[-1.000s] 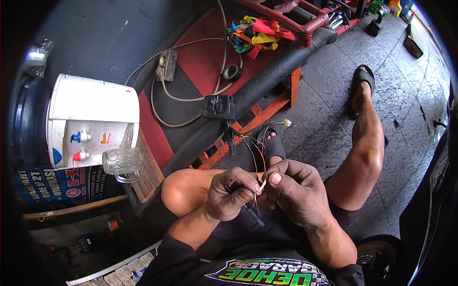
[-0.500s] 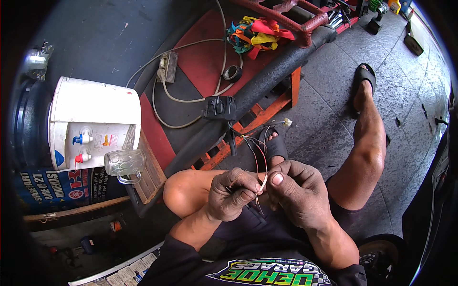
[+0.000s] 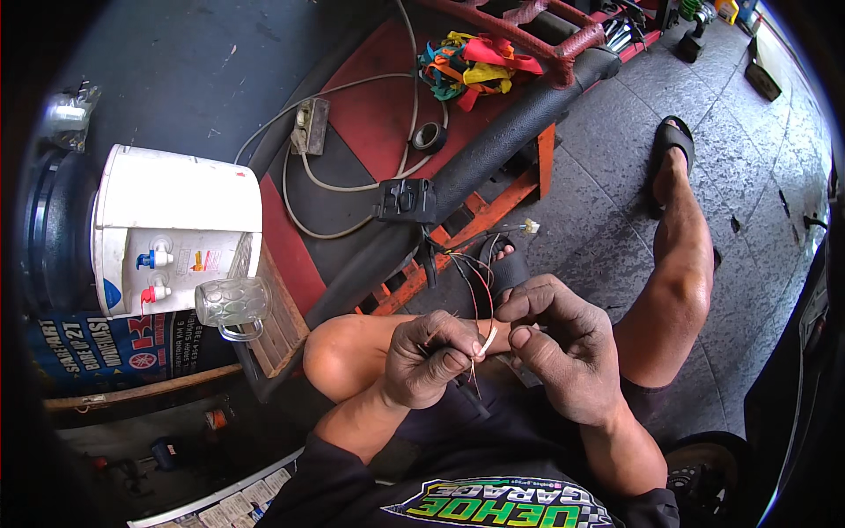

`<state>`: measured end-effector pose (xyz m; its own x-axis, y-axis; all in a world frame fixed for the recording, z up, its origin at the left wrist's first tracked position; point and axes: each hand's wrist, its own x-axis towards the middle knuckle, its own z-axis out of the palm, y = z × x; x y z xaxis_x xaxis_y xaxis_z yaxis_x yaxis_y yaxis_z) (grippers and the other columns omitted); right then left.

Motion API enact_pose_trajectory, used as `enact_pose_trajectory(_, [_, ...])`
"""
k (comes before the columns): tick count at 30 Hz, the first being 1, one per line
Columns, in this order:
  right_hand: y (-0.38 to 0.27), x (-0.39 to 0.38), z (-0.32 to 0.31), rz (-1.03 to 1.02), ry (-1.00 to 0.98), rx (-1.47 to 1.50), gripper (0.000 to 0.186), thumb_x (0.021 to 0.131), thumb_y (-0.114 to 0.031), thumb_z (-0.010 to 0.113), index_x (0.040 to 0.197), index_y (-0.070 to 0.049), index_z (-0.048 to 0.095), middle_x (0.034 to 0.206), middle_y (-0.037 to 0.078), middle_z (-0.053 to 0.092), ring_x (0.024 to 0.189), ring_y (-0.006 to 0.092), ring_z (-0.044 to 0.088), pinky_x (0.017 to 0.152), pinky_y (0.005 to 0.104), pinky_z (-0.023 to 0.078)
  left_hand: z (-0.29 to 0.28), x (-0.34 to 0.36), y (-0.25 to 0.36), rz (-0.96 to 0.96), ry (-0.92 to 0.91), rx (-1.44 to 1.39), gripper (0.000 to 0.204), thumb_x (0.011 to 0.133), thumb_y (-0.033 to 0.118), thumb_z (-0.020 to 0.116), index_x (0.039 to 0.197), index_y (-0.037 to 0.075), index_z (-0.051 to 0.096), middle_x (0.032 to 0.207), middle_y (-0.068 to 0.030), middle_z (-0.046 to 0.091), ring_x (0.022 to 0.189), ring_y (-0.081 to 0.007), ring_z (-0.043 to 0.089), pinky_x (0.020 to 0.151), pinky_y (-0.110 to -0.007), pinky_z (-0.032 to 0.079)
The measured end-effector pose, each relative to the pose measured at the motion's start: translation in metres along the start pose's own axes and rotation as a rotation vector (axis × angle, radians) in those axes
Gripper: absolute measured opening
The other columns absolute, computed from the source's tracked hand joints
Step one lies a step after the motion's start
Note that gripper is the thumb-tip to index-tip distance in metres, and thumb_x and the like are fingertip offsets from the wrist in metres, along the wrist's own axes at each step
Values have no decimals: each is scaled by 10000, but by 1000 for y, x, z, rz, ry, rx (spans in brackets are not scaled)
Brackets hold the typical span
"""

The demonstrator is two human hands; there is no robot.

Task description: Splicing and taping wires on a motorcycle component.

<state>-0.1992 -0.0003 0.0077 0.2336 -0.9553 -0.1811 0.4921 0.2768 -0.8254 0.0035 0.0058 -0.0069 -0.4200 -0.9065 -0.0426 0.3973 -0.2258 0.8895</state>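
Left hand (image 3: pixel 431 356): thumb-and-forefinger grip clamped on white wire (image 3: pixel 488 341), its end projecting between the hands, presumably pinched short for steadiness. Right hand (image 3: pixel 568 352): grip apart, just beside. Red wire (image 3: pixel 490 304) curves slack toward black switch housing (image 3: pixel 405 201) at worktop (image 3: pixel 370 123) edge, apparently allowing reach.

Short white strip (image 3: pixel 488 341) slants from left fingers (image 3: pixel 455 361)

left hand (image 3: pixel 437 359): curled, pinching | right hand (image 3: pixel 568 352): half-curled, thumb and forefinger apart
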Motion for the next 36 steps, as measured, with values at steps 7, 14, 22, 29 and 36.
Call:
enact_pose_trajectory(7, [7,2,0,272,-55,305,162,935,-145,675,982,10,674,792,16,623,656,76,572,591,206,471,7,3,2,29,1,-8,156,953,158,669,984,9,637,931,-86,667,851,-125,606,777,-248,477])
enact_pose_trajectory(14, [8,1,5,317,-59,391,176,947,-176,674,955,0,677,783,21,622,645,89,575,579,212,475,3,2,0,56,-9,26,138,943,142,680,982,12,652,905,-87,660,809,-121,592,698,-243,465])
enact_pose_trajectory(22, [14,-2,12,285,-67,509,176,975,-169,632,940,2,655,723,25,599,592,84,547,531,211,434,5,4,-3,137,5,99,112,939,103,677,983,5,643,923,-104,665,811,-125,600,703,-252,481])
enact_pose_trajectory(29, [8,-7,15,308,2,433,176,973,-170,633,936,2,643,698,11,577,564,61,508,512,182,374,3,3,-5,177,16,147,110,931,84,681,982,-3,635,957,-123,671,864,-152,635,806,-290,523])
enact_pose_trajectory(36, [19,-11,22,-121,52,204,57,936,-51,584,925,4,593,831,59,609,694,89,554,609,224,441,10,4,-3,181,62,169,125,945,104,667,1004,7,614,903,-97,657,816,-143,622,762,-271,501])
